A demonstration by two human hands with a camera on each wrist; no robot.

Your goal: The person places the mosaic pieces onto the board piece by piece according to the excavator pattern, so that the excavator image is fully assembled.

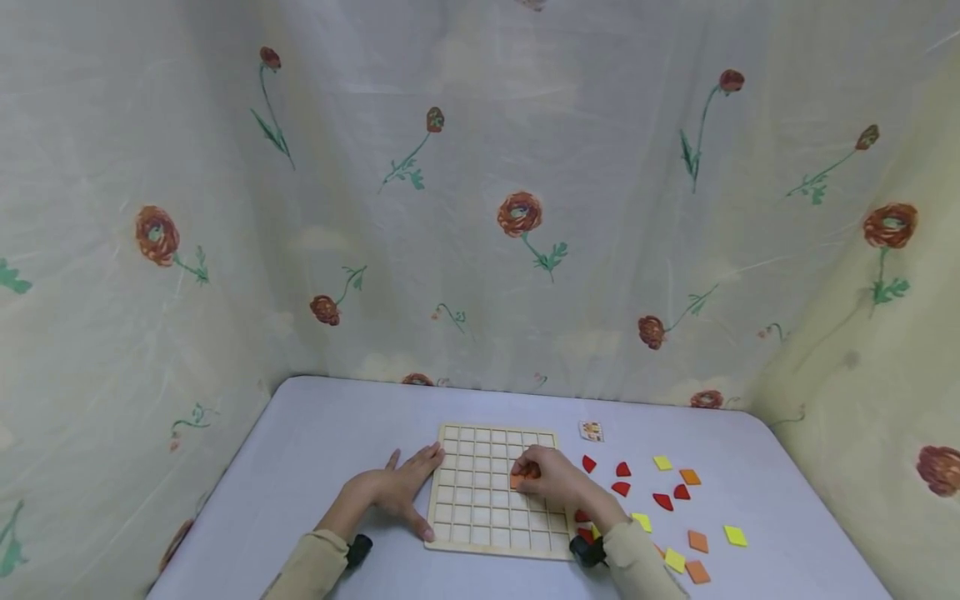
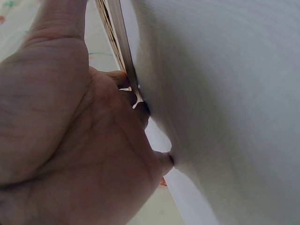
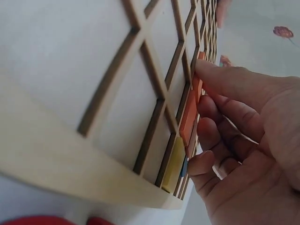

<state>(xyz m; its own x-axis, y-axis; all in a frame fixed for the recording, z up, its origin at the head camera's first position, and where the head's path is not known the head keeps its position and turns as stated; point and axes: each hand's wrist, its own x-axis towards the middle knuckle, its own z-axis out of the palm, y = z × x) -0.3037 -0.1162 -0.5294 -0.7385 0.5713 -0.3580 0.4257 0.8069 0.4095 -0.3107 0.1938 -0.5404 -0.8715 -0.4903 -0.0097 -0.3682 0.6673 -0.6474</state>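
Observation:
A pale wooden grid board [image 1: 480, 551] lies on the table in the head view. My left hand [image 1: 402, 486] is spread along its left side, with the thumb at the near corner and the fingertips at the edge. Over the middle of the grid, my right hand [image 1: 553, 477] pinches an orange square tile [image 3: 200, 83] with thumb and fingers. Another orange tile [image 3: 188, 118] sits in the grid beneath the fingers, and a yellow tile [image 3: 174, 164] fills a cell nearer the rim. A sliver of blue [image 3: 184, 168] shows beside it. The hand hides several cells from the head camera.
Right of the board lie scattered red wedge pieces [image 1: 663, 502], yellow squares [image 1: 735, 536] and orange squares [image 1: 697, 542]. A small patterned card [image 1: 591, 431] is beyond the board's far right corner. Flowered curtain [image 1: 465, 250] hangs behind the table [image 1: 337, 425] and at both sides.

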